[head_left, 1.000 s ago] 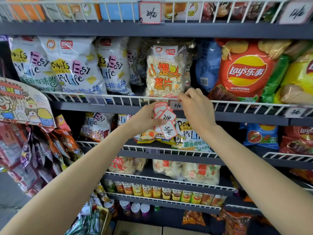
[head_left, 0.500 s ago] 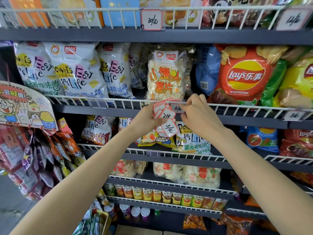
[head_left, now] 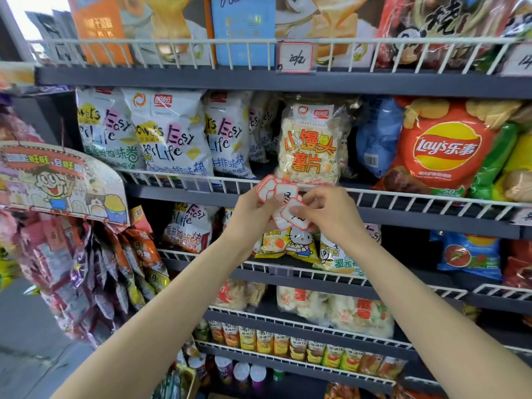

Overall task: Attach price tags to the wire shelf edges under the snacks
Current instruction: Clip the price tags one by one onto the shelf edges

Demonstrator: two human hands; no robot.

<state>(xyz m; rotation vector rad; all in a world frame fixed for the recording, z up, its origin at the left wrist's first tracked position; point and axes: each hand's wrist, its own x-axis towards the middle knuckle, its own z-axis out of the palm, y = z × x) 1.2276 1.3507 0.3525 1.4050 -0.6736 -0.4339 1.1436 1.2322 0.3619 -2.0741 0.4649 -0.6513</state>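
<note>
My left hand (head_left: 254, 207) holds a fanned stack of red-bordered white price tags (head_left: 277, 194) just in front of the white wire shelf edge (head_left: 403, 198) of the second shelf. My right hand (head_left: 328, 213) pinches one tag at the bottom of that stack (head_left: 293, 218). Both hands sit below a clear bag of orange-lettered snack chips (head_left: 312, 145). A red Lay's bag (head_left: 440, 151) stands to its right, white Easy Life bags (head_left: 169, 136) to its left. The tag my right hand was at on the wire is hidden behind the hands.
A tag reading 20 hangs on the top shelf's wire edge (head_left: 296, 57). Another tag shows at the right edge (head_left: 525, 217). A cartoon display board (head_left: 57, 182) with hanging snack strips juts out at left. Lower shelves hold more bags and small cups (head_left: 288, 344).
My right hand came down off the wire shelf edge and now pinches a tag in the stack. The view tilted upward slightly.
</note>
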